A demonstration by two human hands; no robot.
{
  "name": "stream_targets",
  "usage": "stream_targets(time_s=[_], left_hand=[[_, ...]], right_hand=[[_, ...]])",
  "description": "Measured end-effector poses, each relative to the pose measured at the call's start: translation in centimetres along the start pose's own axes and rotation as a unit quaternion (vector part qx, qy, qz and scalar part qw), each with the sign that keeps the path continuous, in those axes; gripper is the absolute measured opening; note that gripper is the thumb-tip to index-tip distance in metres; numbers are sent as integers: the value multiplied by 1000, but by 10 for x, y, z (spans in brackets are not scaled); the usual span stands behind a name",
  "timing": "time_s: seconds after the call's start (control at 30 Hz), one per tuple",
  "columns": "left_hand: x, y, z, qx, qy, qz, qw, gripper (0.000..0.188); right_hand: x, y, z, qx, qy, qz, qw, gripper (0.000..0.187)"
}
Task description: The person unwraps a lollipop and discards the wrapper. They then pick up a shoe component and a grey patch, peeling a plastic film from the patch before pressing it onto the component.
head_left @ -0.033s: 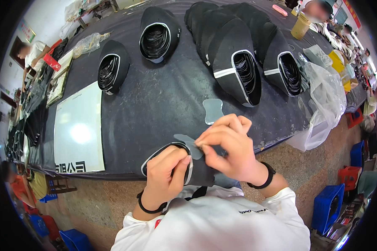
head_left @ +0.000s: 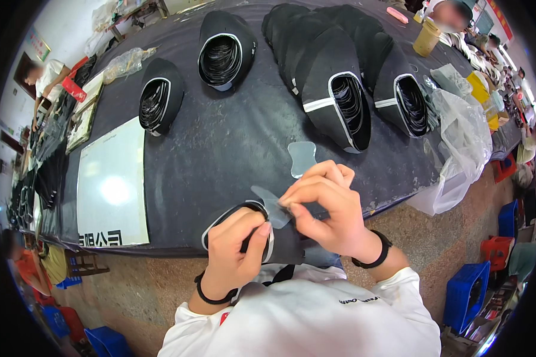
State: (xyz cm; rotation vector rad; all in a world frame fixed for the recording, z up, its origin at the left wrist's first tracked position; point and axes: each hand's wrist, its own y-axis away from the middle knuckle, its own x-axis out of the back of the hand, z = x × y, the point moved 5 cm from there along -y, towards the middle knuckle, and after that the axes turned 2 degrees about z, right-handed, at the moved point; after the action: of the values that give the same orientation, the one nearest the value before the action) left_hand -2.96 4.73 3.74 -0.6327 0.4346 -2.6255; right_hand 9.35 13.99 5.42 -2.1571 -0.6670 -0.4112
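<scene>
My left hand grips a black shoe upper with white trim at the front edge of the dark table. My right hand pinches a thin grey translucent pad and holds it at the upper's opening, touching the rim. A second grey pad of the same butterfly shape lies flat on the table just beyond my right hand. Both wrists wear black bands.
Rows of stacked black uppers stand at the back, with two more stacks to the left. A white board lies at the left. A clear plastic bag hangs off the right edge. Blue crates stand on the floor. Other people work at both sides.
</scene>
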Motion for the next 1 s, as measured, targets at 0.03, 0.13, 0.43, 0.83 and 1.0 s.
stream_targets(time_s=[0.03, 0.13, 0.43, 0.83, 1.0], left_hand=[[-1, -1, -2, 22, 37, -7, 999, 5], [-9, 3, -19, 215, 257, 32, 942, 6], [7, 6, -30, 121, 262, 164, 943, 20], [45, 7, -9, -37, 397, 248, 883, 35], [-2, -11, -29, 174, 494, 140, 840, 30]], right_hand=[[1, 1, 3, -29, -27, -2, 999, 15], [-3, 4, -1, -5, -34, -34, 999, 10], [56, 55, 81, -291, -644, 304, 639, 10], [332, 358, 353, -570, 352, 259, 695, 32], [279, 261, 261, -506, 673, 186, 507, 52]])
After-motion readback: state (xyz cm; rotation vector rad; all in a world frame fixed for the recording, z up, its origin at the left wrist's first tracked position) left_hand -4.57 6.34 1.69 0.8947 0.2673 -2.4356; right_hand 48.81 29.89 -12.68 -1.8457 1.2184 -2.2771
